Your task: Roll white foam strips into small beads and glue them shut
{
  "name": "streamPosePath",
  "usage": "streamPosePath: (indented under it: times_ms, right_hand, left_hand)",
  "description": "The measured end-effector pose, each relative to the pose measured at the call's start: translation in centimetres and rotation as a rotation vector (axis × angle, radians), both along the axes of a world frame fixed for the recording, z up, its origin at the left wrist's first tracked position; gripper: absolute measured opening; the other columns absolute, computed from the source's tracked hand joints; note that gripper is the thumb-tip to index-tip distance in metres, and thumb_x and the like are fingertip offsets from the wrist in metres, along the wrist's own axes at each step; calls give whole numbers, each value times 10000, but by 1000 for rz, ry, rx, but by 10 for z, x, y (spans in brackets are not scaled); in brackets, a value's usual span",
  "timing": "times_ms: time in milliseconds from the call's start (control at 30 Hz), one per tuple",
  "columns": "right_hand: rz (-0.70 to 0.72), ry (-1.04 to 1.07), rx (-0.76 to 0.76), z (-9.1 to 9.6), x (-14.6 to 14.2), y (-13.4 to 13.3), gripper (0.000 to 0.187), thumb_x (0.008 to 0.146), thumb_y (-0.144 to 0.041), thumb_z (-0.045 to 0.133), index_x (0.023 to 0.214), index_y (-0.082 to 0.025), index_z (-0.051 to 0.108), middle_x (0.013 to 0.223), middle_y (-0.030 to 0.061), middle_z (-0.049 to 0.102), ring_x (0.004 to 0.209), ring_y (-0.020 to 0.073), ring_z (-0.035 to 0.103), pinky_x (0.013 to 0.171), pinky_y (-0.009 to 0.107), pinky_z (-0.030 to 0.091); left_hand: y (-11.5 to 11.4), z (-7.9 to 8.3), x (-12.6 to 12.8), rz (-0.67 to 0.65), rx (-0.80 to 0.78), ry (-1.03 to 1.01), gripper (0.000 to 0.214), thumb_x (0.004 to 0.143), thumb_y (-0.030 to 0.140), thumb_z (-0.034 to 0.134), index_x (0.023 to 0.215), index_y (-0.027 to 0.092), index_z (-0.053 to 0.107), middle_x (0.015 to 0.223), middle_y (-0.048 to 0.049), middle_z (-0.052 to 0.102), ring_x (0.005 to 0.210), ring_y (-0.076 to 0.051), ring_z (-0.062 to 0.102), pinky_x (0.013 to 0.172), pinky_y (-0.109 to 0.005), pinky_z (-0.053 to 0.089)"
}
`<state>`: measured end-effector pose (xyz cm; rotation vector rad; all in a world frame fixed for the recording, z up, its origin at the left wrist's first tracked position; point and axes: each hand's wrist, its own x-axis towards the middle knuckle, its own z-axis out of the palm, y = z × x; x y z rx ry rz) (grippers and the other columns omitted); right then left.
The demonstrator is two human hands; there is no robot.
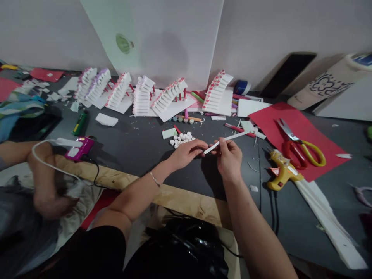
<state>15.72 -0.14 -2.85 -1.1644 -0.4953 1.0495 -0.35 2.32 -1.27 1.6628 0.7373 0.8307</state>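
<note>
Between my two hands runs a thin white strip (236, 135), slanting up to the right above the dark table. My right hand (229, 157) pinches it near its middle between thumb and fingers. At the strip's lower left end, the fingertips of my left hand (188, 152) are bent close together; whether they grip the end or only touch it is hard to make out. A pile of small white rounded pieces (180, 138) lies just beyond my left hand, beside a pale green block (169, 133). Several small white stair models (171, 95) with red or purple dots stand in a row behind.
Right of my hands are a yellow glue gun (280, 174), scissors (302, 147) on red sheet (316, 131), and a long white strip of board (328, 217). A bottle (322, 85) stands behind. At left, another person's arm (43, 182) is near a purple adapter (80, 148) with cables.
</note>
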Motion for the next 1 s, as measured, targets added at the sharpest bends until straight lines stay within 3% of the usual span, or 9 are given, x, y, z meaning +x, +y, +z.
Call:
streamPosePath:
  times_ms: [100,333,600,1000]
  right_hand:
    - [21,-13,12,2,-2,-1,385,643,-498,811,722,-185,602,653,-38,665,509,84,617,440,180,485]
    - [43,-26,20,2,-5,0,396,665,-522,784,753,-190,586,681,-31,664,559,110,664,418,173,464]
    - [37,-124,68,3,-7,-5,410,672,-556,759,753,-200,573,686,-34,677,503,114,640,427,217,494]
    - [45,-174,136,5,-9,-10,398,711,-573,726,817,-216,586,722,-38,681,544,115,653,533,259,559]
  left_hand:
    - [-2,0,1,-47,-32,-14,242,908,110,496,1048,212,665,1047,-55,696,812,-113,705,783,-259,552]
    - [2,0,1,-27,-5,21,74,865,211,647,871,188,718,858,-43,737,818,-148,704,797,-281,544]
    - [2,-4,0,-28,-129,-5,165,788,292,731,828,132,718,797,-66,740,715,-136,684,694,-249,517]
    - [1,-4,0,7,-160,-96,209,746,260,763,812,143,603,745,-4,670,674,-108,674,686,-237,515]
